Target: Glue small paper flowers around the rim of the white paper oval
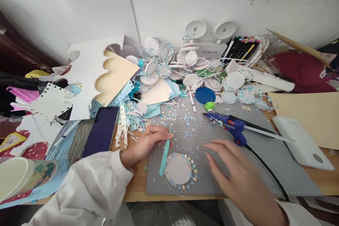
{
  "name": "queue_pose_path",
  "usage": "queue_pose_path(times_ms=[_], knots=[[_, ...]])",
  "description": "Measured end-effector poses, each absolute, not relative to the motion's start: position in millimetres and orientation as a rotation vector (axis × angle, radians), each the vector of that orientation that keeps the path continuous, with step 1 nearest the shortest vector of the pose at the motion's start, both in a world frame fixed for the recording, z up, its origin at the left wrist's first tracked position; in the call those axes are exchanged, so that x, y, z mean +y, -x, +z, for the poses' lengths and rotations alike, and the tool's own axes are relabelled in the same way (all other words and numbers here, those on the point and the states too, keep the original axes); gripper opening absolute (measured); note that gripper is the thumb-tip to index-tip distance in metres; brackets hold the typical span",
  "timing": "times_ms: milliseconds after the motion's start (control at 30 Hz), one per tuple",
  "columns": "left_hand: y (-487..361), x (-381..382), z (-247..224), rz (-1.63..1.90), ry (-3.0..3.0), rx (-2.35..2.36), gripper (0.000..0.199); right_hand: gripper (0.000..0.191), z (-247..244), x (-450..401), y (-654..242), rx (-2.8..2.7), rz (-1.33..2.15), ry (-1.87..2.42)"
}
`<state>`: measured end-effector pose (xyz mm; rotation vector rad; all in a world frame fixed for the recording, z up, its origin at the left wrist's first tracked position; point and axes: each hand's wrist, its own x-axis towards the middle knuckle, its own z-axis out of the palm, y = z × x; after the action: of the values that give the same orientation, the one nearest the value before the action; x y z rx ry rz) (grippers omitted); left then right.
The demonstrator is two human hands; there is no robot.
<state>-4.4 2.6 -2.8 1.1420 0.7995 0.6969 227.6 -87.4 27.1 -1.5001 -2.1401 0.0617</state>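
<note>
1. My left hand (151,140) pinches a teal stick (164,159) between thumb and fingers
2. My right hand (234,171), slightly blurred, is loosely spread, thumb apart, above the grey mat (293,180)
3. Pens (241,50) stand bunched at back right; a cup (39,178) sits far left
4. The disc (179,170), ringed with tiny flowers (195,171), lies between my hands, just beside the stick's lower end

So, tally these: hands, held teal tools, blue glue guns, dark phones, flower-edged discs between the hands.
Hands (left hand, right hand): 2
Held teal tools: 1
Blue glue guns: 1
Dark phones: 1
Flower-edged discs: 1
Total: 6
</note>
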Motion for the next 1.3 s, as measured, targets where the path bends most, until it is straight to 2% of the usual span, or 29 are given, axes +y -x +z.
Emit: queue_pose_path(times_ms=[167, 267, 500, 600, 733, 933, 1000, 1167, 1300], knots=[[4, 4, -3, 0.742, -1.114, 0.798, 0.044, 0.025, 47, -53, -188, -2.318, 0.018, 1.074], [4, 4, -4, 0.77, -1.083, 0.783, 0.043, 0.023, 44, -36, -175, -2.4, -0.083, 0.888], [4, 4, -5, 0.779, -1.106, 0.762, 0.047, 0.021, 26, -19, -173, -2.373, -0.272, 0.632], [4, 4, -6, 0.755, -1.179, 0.796, 0.047, 0.022, 17, -17, -179, -2.267, -0.232, 0.603], [4, 3, -1, 0.696, -1.348, 0.855, 0.041, 0.027, 6, -15, -187, -2.016, 0.086, 0.723], [4, 0, 4, 0.572, -1.766, 0.684, 0.041, 0.004, 0, -14, -197, -1.465, 0.803, 0.989], [5, 0, 2, 0.562, -1.894, 0.57, 0.036, 0.006, -3, -12, -197, -1.382, 0.981, 0.946], [4, 3, -1, 0.503, -1.957, 0.423, 0.026, 0.011, -6, -13, -195, -1.322, 1.243, 0.806], [2, 5, -2, 0.53, -1.932, 0.43, 0.028, 0.01, -3, -19, -194, -1.329, 1.335, 0.756]])
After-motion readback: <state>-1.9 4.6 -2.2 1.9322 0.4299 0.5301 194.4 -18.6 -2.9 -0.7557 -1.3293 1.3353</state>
